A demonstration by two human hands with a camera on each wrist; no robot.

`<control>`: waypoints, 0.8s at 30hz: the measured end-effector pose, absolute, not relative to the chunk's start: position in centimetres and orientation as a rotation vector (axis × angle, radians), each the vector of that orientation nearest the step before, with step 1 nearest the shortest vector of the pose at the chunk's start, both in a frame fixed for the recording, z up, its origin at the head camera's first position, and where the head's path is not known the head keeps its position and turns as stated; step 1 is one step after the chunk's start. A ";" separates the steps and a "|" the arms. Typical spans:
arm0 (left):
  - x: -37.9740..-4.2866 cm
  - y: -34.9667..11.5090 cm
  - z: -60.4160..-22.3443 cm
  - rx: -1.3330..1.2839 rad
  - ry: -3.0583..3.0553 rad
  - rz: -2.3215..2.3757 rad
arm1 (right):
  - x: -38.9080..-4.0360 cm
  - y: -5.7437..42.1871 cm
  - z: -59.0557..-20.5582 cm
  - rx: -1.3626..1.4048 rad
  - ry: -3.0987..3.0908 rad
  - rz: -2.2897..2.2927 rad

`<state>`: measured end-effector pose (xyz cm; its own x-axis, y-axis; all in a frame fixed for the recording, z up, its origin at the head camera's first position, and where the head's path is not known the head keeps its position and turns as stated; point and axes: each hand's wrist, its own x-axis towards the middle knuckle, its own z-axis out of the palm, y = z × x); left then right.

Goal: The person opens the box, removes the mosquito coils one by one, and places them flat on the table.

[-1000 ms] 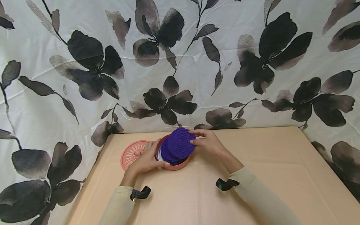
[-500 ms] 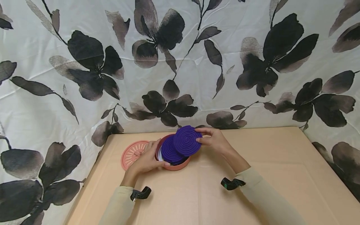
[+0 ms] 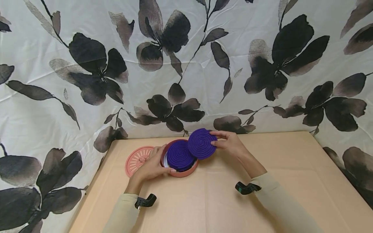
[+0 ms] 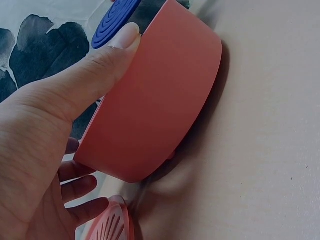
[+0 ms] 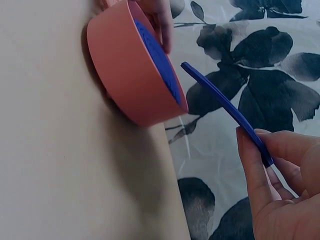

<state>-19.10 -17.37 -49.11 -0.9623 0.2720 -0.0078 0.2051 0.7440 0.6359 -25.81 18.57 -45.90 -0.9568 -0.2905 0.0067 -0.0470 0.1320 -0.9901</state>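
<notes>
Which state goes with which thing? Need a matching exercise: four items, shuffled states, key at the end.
Things
1. left hand
2. right hand
3. pink slotted disc
4. lower purple disc

States
A. sits inside the round container
B. pinches the raised purple disc by its edge
C. lies on the table, left of the container in the head view
D. holds the container's side, thumb near the rim

Right pairs: 1-D, 2-B, 3-C, 4-A
</notes>
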 end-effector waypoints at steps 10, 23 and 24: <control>-18.9 -18.0 -49.1 0.424 2.844 1.004 | -25.4 20.0 -46.2 -0.280 2.224 -1.933; -18.3 -18.6 -49.3 0.458 2.815 1.023 | -24.9 21.2 -47.0 -0.203 2.202 -1.949; -18.3 -18.6 -49.3 0.460 2.814 1.022 | -24.8 21.3 -47.1 -0.206 2.200 -1.948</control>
